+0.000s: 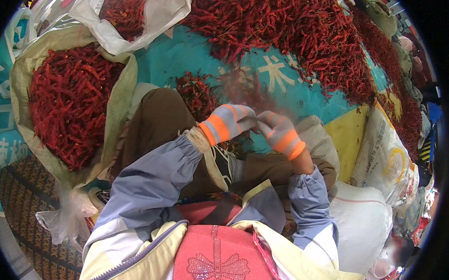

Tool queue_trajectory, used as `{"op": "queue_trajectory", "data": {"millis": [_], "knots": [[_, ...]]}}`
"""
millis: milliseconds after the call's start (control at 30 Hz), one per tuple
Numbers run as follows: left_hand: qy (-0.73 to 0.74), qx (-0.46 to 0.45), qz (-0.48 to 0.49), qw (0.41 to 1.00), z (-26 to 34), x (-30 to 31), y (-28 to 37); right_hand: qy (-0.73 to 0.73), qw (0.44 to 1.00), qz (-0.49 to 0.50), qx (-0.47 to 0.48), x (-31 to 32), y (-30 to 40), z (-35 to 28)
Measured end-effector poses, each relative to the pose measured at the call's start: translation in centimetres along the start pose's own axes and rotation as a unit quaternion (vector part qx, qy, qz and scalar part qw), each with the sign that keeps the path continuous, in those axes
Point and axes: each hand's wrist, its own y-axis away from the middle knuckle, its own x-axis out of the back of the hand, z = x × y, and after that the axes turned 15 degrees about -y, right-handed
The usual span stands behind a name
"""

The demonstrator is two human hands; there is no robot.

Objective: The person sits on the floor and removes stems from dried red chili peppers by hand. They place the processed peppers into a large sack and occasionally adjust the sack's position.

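My left hand [228,122] and my right hand [279,133] wear grey gloves with orange bands. Their fingertips meet above the teal printed sheet [209,53], with the fingers bent together. Whether something small is pinched between them cannot be told. Just beyond the left hand lies a small heap of dried red chillies with stems [196,93]. More chillies, blurred, show on the sheet beyond both hands. A large pile of dried red chillies [282,26] spreads across the far side of the sheet.
To the left stands an open green woven sack [18,89] full of red chillies. Behind it, a white plastic sack [170,6] also holds chillies. On the right are a printed woven sack [378,146] and a stuffed white sack [360,221]. A clear plastic bag [65,215] lies at the lower left.
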Motion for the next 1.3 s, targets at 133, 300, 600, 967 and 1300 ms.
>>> {"op": "queue_trajectory", "data": {"millis": [133, 300, 600, 967, 1300], "knots": [[0.050, -0.037, 0.003, 0.998, 1.0, 1.6, 1.0, -0.197, 0.969, -0.050, -0.142, 0.0, -0.1, -2.0], [0.085, -0.082, 0.024, 0.993, 1.5, 2.4, 1.3, -0.495, 0.831, -0.083, -0.239, -0.2, 0.8, -0.5], [0.312, 0.320, 0.195, 0.873, -2.5, 6.0, 1.2, -0.021, 0.991, -0.046, -0.125, -1.3, -1.1, 3.6], [0.392, 0.427, 0.214, 0.786, -6.7, 2.8, 0.3, 0.269, 0.944, 0.011, -0.191, -4.2, -11.9, 8.0], [0.266, 0.277, 0.149, 0.911, -6.1, -0.3, -0.4, -0.104, 0.991, 0.078, -0.044, -5.5, -5.6, 3.1]]}}
